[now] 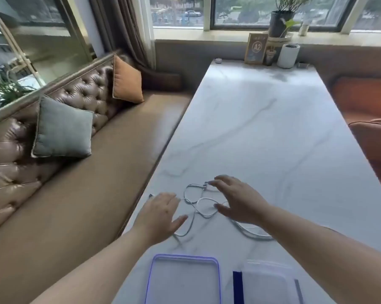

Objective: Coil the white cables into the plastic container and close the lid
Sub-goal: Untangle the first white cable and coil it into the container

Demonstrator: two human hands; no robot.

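Observation:
White cables (203, 206) lie in loose loops on the marble table (261, 128), near its front left part. My left hand (161, 216) hovers over the cables' left end, fingers spread, holding nothing. My right hand (237, 198) is spread over the right side of the loops, its fingertips near a connector end; I cannot see any grip on it. One strand runs on under my right forearm. At the near edge stand a clear plastic container (270, 281) with a blue clip and, to its left, a clear lid (183, 279) with a blue rim, lying flat.
A brown tufted bench with a grey cushion (63, 130) and an orange cushion (127, 81) runs along the table's left side. An orange seat (369, 132) is on the right. At the far end stand a sign (255, 48), a white pot (288, 55) and plants.

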